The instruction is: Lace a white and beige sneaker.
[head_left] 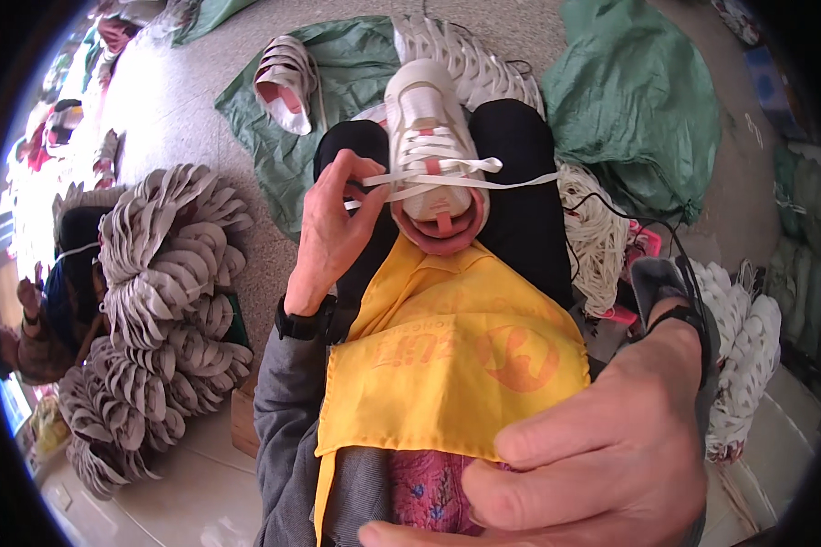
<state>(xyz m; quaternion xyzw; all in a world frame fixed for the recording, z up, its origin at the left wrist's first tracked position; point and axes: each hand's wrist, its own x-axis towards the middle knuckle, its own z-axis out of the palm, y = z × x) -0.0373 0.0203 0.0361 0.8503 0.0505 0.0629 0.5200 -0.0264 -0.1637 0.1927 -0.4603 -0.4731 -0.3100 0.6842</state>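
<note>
A cream-white sneaker (424, 100) with pink lining rests between my knees, its toe pointing away from me. White flat laces (442, 146) cross its tongue, and one loose length (520, 182) stretches right over my knee. At the shoe's left side my left hand (333, 219) is closed, thumb and fingers pinching the lace. My right hand (602, 447) looms large at lower right, close to the camera and above the yellow apron (456, 365). Its fingers are apart and bent, with nothing visible in them.
Stacks of grey shoe pieces (169, 292) stand on the left. A laced shoe upper (287, 87) lies on green sheeting (360, 59) ahead. A green sack (634, 109), a bundle of white laces (593, 237) and white shoe uppers (743, 346) are on the right. Another person (50, 337) sits far left.
</note>
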